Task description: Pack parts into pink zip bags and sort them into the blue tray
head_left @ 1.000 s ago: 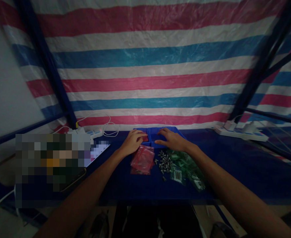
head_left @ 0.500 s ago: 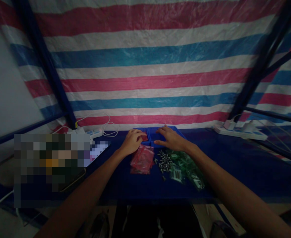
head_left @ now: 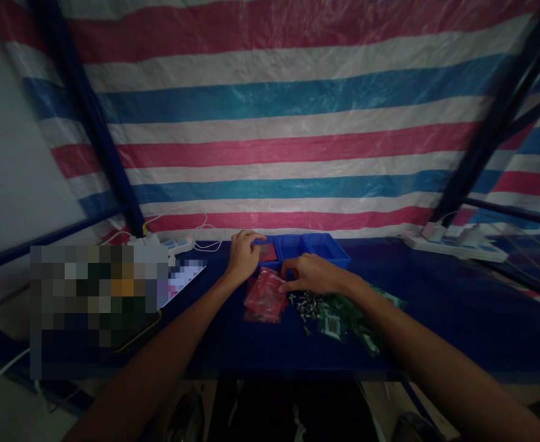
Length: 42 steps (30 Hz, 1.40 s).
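Observation:
My left hand (head_left: pixel 242 255) rests with curled fingers on the near rim of the left blue bin (head_left: pixel 266 250), which holds something red. My right hand (head_left: pixel 310 274) has its fingers pinched together at the top edge of the pile of red plastic bags (head_left: pixel 265 296). Just right of the bags lies a heap of small silver metal parts (head_left: pixel 307 304), and beyond it a pile of green plastic bags (head_left: pixel 348 313). Two more blue bins (head_left: pixel 325 247) stand side by side behind my right hand.
The dark blue table (head_left: pixel 435 319) runs across the view under a striped tarp. A power strip with chargers (head_left: pixel 454 245) sits at the back right, another with white cables (head_left: pixel 172 244) at the back left. A phone (head_left: pixel 184 279) lies left of my arm.
My right hand has come back out of the blue bins toward me and now pinches at the red bags. My left hand has shifted slightly onto the left bin's rim.

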Each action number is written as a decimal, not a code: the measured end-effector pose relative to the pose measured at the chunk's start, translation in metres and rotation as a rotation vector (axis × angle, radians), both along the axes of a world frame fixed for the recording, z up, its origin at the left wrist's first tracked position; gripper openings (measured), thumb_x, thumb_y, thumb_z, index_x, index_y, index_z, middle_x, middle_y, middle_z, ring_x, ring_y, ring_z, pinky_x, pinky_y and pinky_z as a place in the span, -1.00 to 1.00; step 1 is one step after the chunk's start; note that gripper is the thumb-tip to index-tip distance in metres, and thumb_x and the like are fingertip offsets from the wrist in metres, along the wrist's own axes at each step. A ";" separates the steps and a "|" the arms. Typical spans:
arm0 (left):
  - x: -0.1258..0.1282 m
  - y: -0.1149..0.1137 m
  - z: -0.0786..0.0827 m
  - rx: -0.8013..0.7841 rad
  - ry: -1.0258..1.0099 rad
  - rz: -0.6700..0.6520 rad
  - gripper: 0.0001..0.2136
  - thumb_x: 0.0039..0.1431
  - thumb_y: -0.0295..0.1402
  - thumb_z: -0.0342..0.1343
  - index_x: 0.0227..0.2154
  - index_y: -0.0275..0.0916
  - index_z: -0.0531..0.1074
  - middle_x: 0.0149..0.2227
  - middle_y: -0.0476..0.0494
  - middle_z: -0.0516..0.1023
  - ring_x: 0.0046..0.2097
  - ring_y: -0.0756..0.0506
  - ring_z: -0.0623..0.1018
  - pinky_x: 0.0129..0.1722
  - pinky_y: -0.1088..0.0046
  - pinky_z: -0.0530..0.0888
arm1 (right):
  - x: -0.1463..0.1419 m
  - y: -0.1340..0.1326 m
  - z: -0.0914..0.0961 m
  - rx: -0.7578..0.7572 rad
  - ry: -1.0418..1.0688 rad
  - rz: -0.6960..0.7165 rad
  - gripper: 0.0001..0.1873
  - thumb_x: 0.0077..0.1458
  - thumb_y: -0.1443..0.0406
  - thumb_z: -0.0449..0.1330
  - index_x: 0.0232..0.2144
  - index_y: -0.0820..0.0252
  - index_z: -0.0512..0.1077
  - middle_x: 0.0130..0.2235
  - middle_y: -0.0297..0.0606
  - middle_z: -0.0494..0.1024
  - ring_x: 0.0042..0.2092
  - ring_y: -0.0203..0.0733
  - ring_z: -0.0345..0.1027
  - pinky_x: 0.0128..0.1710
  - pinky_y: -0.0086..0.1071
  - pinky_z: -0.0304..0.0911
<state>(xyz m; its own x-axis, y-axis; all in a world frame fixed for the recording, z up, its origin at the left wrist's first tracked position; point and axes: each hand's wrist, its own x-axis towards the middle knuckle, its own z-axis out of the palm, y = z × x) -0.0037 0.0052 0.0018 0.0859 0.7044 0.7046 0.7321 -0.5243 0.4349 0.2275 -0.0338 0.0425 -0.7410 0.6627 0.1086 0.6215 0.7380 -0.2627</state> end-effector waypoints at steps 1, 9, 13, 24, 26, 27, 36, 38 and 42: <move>0.000 0.001 -0.001 0.016 -0.003 -0.001 -0.62 0.17 -0.63 0.00 -0.12 -0.15 0.61 -0.03 -0.13 0.58 0.11 -0.20 0.48 0.27 0.14 0.35 | -0.001 0.000 -0.002 0.004 -0.013 -0.006 -0.53 0.21 -0.13 0.29 -0.17 0.13 0.59 -0.40 -0.27 0.59 -0.41 -0.17 0.39 -0.40 -0.29 0.02; 0.000 0.000 -0.002 0.075 0.004 -0.009 -0.61 0.16 -0.66 0.01 -0.13 -0.14 0.61 -0.06 -0.13 0.57 0.07 -0.21 0.48 0.20 0.13 0.39 | -0.002 0.000 -0.008 -0.062 -0.005 0.013 -0.68 0.20 0.05 0.37 -0.18 0.14 0.49 -0.40 -0.32 0.56 -0.39 -0.19 0.37 -0.43 -0.32 -0.01; 0.000 -0.001 -0.002 0.084 0.001 -0.019 -0.62 0.16 -0.66 0.01 -0.13 -0.15 0.61 -0.06 -0.13 0.57 0.07 -0.21 0.48 0.20 0.14 0.39 | -0.003 0.000 -0.010 -0.129 0.051 0.039 -0.78 0.20 0.18 0.35 -0.22 0.14 0.43 -0.43 -0.38 0.52 -0.42 -0.24 0.34 -0.43 -0.35 -0.01; -0.001 -0.006 0.000 0.089 -0.024 -0.065 -0.64 0.20 -0.61 -0.01 -0.10 -0.17 0.60 -0.05 -0.15 0.59 0.06 -0.21 0.49 0.19 0.13 0.37 | -0.004 -0.006 0.000 0.004 0.373 0.168 -0.94 0.20 0.34 0.20 -0.32 0.14 0.36 -0.24 -0.29 0.43 -0.26 -0.22 0.30 -0.24 -0.30 0.20; -0.001 -0.008 0.002 0.082 -0.045 -0.074 -0.64 0.20 -0.61 -0.02 -0.11 -0.17 0.59 -0.05 -0.14 0.60 0.05 -0.21 0.50 0.18 0.14 0.38 | -0.003 -0.005 -0.001 -0.054 0.445 0.146 -0.94 0.23 0.32 0.18 -0.31 0.12 0.33 -0.29 -0.33 0.42 -0.29 -0.23 0.31 -0.28 -0.31 0.23; -0.001 -0.010 0.002 0.077 -0.061 -0.081 -0.64 0.19 -0.61 -0.04 -0.12 -0.16 0.58 -0.05 -0.13 0.61 0.05 -0.21 0.51 0.18 0.14 0.38 | -0.003 -0.004 -0.002 -0.100 0.492 0.123 -0.93 0.25 0.30 0.17 -0.29 0.10 0.31 -0.32 -0.35 0.42 -0.32 -0.23 0.32 -0.32 -0.32 0.24; 0.008 -0.029 0.005 -0.033 -0.382 -0.309 -0.70 0.51 -0.29 -0.17 -0.04 -0.19 0.48 -0.18 -0.12 0.61 -0.11 -0.12 0.58 -0.04 0.34 0.46 | 0.000 0.006 -0.002 0.182 0.789 -0.121 -0.82 0.35 0.20 0.15 -0.03 0.07 0.36 -0.20 -0.22 0.59 -0.19 -0.08 0.51 -0.23 -0.23 0.35; 0.010 -0.030 0.004 -0.007 -0.329 -0.293 -0.75 0.49 -0.20 -0.05 -0.10 -0.19 0.48 -0.21 -0.11 0.61 -0.13 -0.13 0.58 -0.05 0.35 0.45 | 0.000 0.005 -0.002 0.284 0.818 -0.154 -0.79 0.36 0.21 0.13 0.01 0.07 0.37 -0.17 -0.19 0.60 -0.16 -0.06 0.51 -0.17 -0.20 0.35; 0.011 -0.028 0.002 0.053 -0.196 -0.232 -0.87 0.39 -0.24 0.15 -0.22 -0.17 0.49 -0.23 -0.09 0.59 -0.14 -0.12 0.55 -0.09 0.36 0.43 | -0.002 0.003 -0.001 0.303 0.826 -0.150 -0.88 0.35 0.22 0.13 -0.12 0.10 0.40 -0.20 -0.21 0.59 -0.19 -0.10 0.49 -0.18 -0.24 0.32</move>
<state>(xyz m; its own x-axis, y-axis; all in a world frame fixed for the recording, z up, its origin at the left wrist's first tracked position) 0.0075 -0.0229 0.0038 0.0990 0.6436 0.7589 0.4954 -0.6933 0.5233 0.2257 -0.0303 0.0414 -0.2562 0.6026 0.7558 0.4162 0.7745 -0.4764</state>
